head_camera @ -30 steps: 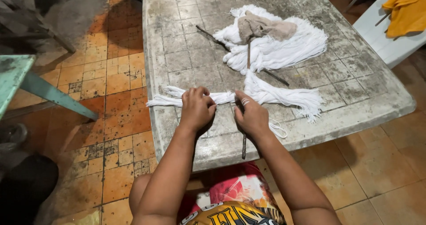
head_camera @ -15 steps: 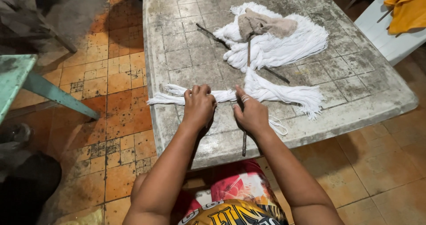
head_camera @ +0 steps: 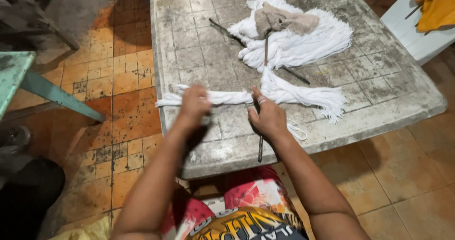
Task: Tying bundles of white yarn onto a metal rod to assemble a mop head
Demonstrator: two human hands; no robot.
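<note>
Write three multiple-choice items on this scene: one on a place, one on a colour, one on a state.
1. Where does the tan cloth lie?
A. on the pile of white yarn
B. on the floor
C. in the person's lap

2. What colour is the yarn bundle under the hands?
A. yellow
B. white
C. green

3. How does the thin metal rod sit at the near side of the table?
A. standing upright
B. wholly on the top
C. jutting past the edge

Key: 1 A, it is draped over the heap. 2 B, the strands by the left hand and right hand are white. 3 C, its tip overhangs the rim.
</note>
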